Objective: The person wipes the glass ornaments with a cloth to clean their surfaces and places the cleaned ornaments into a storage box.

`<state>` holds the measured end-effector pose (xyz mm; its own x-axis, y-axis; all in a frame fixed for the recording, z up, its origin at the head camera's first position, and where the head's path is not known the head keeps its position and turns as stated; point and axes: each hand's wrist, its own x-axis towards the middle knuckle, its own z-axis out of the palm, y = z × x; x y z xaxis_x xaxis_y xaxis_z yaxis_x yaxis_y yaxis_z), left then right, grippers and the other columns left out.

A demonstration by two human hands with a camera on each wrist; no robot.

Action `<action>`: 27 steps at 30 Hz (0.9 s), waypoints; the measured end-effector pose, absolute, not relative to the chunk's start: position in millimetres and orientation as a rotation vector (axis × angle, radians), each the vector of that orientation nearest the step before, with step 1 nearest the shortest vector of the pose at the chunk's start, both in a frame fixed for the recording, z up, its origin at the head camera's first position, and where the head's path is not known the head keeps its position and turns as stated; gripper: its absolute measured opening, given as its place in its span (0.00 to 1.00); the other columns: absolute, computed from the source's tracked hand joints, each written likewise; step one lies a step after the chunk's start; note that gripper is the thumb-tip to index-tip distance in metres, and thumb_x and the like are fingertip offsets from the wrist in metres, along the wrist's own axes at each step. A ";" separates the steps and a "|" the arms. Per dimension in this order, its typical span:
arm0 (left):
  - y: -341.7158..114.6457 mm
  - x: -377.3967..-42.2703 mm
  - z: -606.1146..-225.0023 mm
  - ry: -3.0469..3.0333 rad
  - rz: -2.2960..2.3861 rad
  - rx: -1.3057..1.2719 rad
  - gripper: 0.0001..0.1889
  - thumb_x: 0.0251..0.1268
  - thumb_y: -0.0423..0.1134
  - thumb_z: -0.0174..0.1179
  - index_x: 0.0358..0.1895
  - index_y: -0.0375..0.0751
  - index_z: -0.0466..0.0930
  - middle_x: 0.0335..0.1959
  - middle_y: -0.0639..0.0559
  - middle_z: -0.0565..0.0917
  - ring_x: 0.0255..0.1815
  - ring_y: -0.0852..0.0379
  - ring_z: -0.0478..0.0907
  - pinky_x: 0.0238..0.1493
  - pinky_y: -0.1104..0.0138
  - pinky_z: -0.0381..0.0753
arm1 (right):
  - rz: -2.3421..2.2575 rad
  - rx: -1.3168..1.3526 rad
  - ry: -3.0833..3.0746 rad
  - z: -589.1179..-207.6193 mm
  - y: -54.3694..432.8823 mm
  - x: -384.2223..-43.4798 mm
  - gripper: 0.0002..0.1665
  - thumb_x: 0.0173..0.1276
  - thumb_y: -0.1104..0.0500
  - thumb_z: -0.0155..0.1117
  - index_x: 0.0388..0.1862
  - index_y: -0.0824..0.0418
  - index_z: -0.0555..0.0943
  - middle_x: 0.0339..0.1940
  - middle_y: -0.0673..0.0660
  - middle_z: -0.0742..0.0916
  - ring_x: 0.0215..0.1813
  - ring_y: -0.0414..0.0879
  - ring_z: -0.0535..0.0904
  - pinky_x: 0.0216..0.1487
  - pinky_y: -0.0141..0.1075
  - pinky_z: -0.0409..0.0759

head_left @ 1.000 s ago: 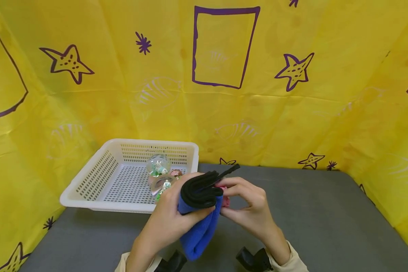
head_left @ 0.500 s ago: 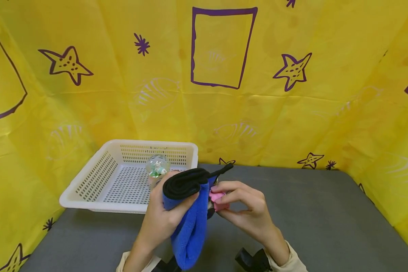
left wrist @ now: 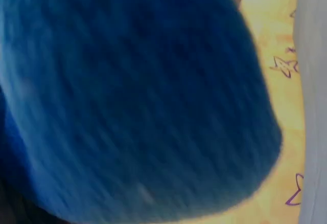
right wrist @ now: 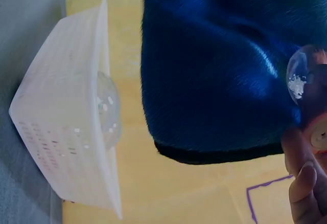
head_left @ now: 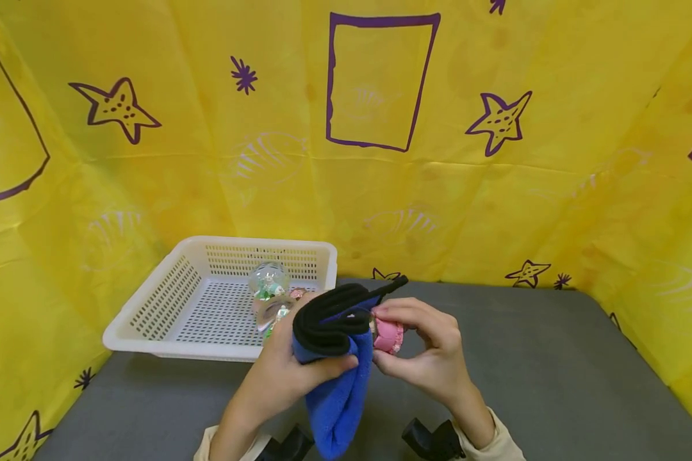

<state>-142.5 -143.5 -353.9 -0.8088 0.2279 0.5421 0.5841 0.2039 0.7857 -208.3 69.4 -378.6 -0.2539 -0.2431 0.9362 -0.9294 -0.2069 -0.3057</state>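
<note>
My left hand [head_left: 285, 365] grips a folded blue towel [head_left: 336, 403] with black trim, the thumb lying across its front. Fuzzy blue pile fills most of the left wrist view. Against the towel's right side, my right hand [head_left: 435, 346] pinches a small snow globe by its pink base [head_left: 389, 335], between thumb and fingers. The towel hides the dome in the head view. From the right wrist, the clear dome [right wrist: 297, 85] with white bits inside shows close against the blue pile.
A white perforated basket [head_left: 135, 344] stands at the left on the grey table [head_left: 530, 358]. Inside are a clear snow globe [head_left: 269, 280] and another globe [head_left: 272, 312], partly behind my left hand. A yellow patterned cloth [head_left: 392, 186] walls the back and sides.
The towel and left hand shifted left, then came back right. The pink base has turned in my right hand and shows more beside the towel.
</note>
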 end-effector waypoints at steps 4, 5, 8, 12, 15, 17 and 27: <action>-141.6 -141.3 -353.7 -2.231 -1.539 -0.737 0.42 0.45 0.37 0.80 0.67 0.53 0.69 0.60 0.55 0.80 0.58 0.57 0.78 0.63 0.66 0.75 | 1.517 1.361 -1.541 -379.6 72.5 -206.6 0.21 0.59 0.62 0.75 0.49 0.69 0.83 0.42 0.64 0.88 0.46 0.42 0.84 0.33 0.27 0.83; -141.7 -141.4 -354.4 -2.225 -1.491 -0.739 0.42 0.44 0.36 0.80 0.66 0.52 0.70 0.60 0.54 0.80 0.58 0.57 0.78 0.63 0.66 0.75 | 1.516 1.356 -1.552 -379.3 72.8 -206.2 0.21 0.59 0.62 0.75 0.49 0.69 0.83 0.42 0.64 0.88 0.45 0.42 0.84 0.33 0.27 0.83; -142.8 -143.0 -357.5 -2.170 -1.367 -0.774 0.38 0.45 0.31 0.78 0.63 0.45 0.73 0.58 0.49 0.82 0.58 0.57 0.79 0.64 0.69 0.74 | 1.530 1.359 -1.576 -378.3 73.4 -205.3 0.20 0.59 0.62 0.75 0.49 0.69 0.83 0.42 0.64 0.88 0.46 0.41 0.84 0.35 0.27 0.83; -145.7 -145.6 -361.7 -2.087 -1.292 -0.829 0.34 0.45 0.25 0.74 0.60 0.40 0.75 0.54 0.44 0.84 0.54 0.58 0.80 0.63 0.72 0.74 | 1.592 1.370 -1.610 -377.4 74.1 -203.5 0.21 0.57 0.65 0.75 0.50 0.70 0.82 0.42 0.64 0.88 0.46 0.40 0.84 0.37 0.27 0.84; -147.5 -146.4 -362.7 -2.050 -1.302 -0.850 0.33 0.43 0.23 0.74 0.59 0.38 0.76 0.53 0.43 0.84 0.54 0.60 0.80 0.62 0.73 0.74 | 1.649 1.352 -1.659 -377.7 74.7 -201.2 0.23 0.55 0.68 0.76 0.50 0.71 0.81 0.42 0.66 0.87 0.40 0.37 0.85 0.35 0.28 0.84; -147.6 -146.5 -362.6 -2.034 -1.307 -0.848 0.33 0.42 0.22 0.74 0.58 0.38 0.76 0.52 0.42 0.84 0.53 0.59 0.80 0.62 0.73 0.74 | 1.690 1.326 -1.697 -377.9 74.8 -199.0 0.23 0.55 0.69 0.75 0.49 0.71 0.79 0.41 0.64 0.86 0.36 0.36 0.84 0.32 0.28 0.84; -143.3 -149.1 -363.0 -1.984 -1.198 -0.788 0.27 0.43 0.21 0.72 0.51 0.40 0.80 0.44 0.45 0.88 0.43 0.57 0.84 0.52 0.73 0.80 | 2.031 1.391 -1.712 -374.7 74.4 -193.6 0.13 0.73 0.69 0.56 0.55 0.69 0.74 0.43 0.47 0.84 0.36 0.36 0.81 0.29 0.34 0.85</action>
<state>-149.1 -143.3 -363.0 -0.5859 0.1489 0.7966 0.7743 0.3927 0.4961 -193.6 74.4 -374.7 -0.5614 -0.4307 0.7066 -0.6238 -0.3408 -0.7034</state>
